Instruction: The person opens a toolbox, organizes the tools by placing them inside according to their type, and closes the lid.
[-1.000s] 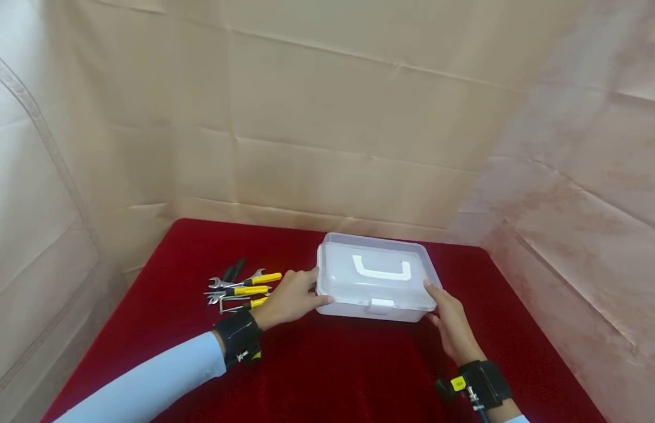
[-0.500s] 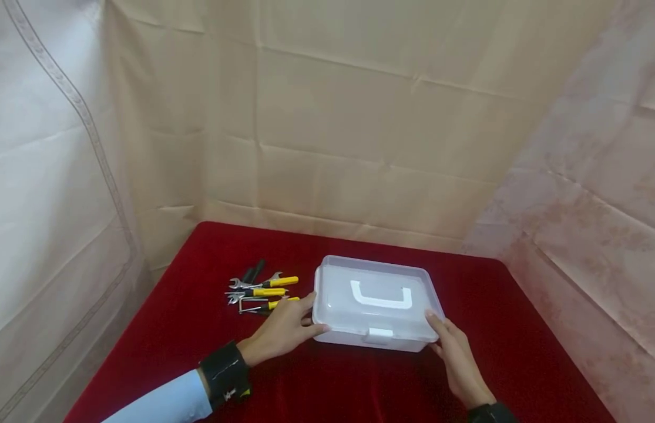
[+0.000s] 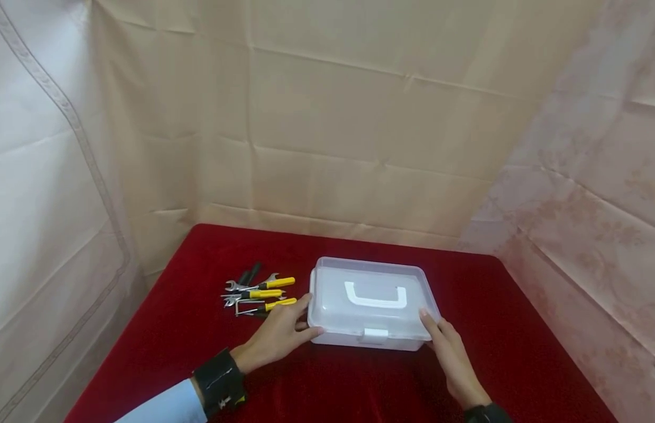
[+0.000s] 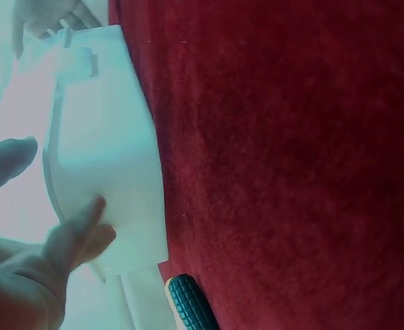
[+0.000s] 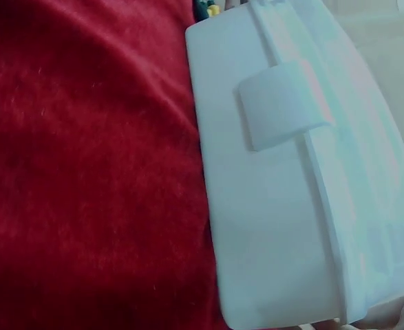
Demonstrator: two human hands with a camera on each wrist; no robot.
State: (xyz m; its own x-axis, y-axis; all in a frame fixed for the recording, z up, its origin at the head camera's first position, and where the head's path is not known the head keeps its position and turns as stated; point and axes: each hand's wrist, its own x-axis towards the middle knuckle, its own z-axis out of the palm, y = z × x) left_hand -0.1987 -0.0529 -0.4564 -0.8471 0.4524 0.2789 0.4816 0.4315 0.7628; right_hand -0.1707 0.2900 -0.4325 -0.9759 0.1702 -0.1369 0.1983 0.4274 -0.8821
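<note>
A translucent white plastic toolbox [image 3: 377,305], its lid down, sits on the red cloth with its white handle lying flat on top and its latch facing me. My left hand [image 3: 276,330] holds its left end, thumb at the front corner and fingers against the side wall. At the opposite end my right hand [image 3: 451,355] grips the front right corner, thumb on the lid edge and the other fingers partly hidden below. The left wrist view shows the left fingers [image 4: 84,234] touching the toolbox wall. Latch [image 5: 281,106] and front wall fill much of the right wrist view.
Left of the toolbox lies a cluster of tools: yellow-handled screwdrivers [image 3: 266,294], wrenches [image 3: 232,286] and dark handles [image 3: 250,274]. One ridged tool handle [image 4: 191,302] lies close to the toolbox end. Hanging cloth [image 3: 327,147] walls the table's back and sides.
Both hands have drawn the toolbox nearer to me across the cloth, mostly in the first half second. The head view has shifted a little; the tools stay where they lay.
</note>
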